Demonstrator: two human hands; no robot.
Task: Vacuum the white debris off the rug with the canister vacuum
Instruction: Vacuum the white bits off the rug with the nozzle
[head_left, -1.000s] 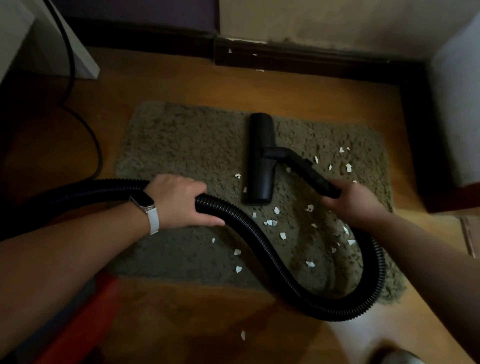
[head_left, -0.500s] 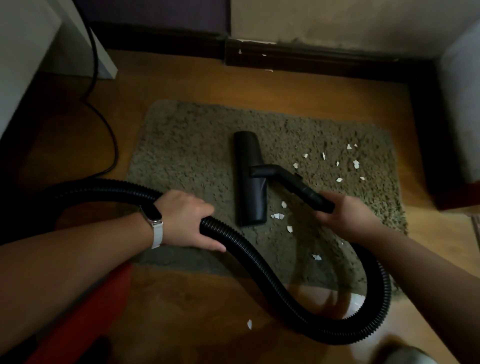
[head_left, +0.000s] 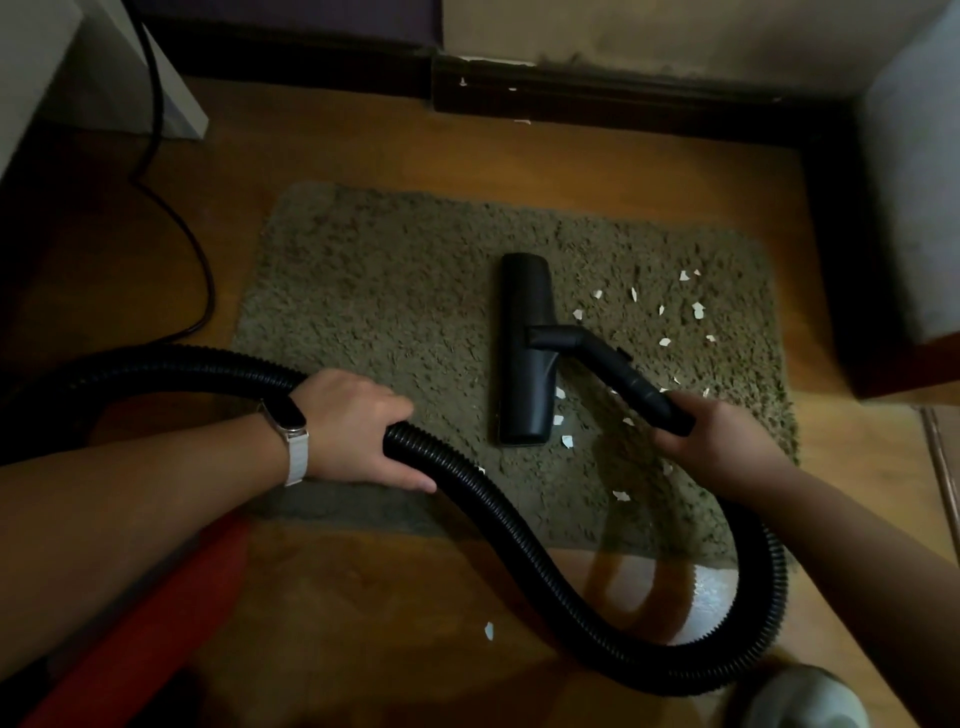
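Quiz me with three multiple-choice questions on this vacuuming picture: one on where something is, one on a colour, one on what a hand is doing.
1. Where do most white scraps on the rug lie, relative to the floor nozzle?
A. to its left
B. to its right
C. on top of it

2. What colour is the ribbed hose?
A. white
B. black
C. yellow

3. What is the left hand doing?
A. gripping the hose
B. lying flat on the rug
C. hanging free

Answers: 1 B, the scraps scatter to the right of the nozzle; 2 B, the hose is black all along; 3 A, it wraps round the hose, while the right hand grips the rigid tube.
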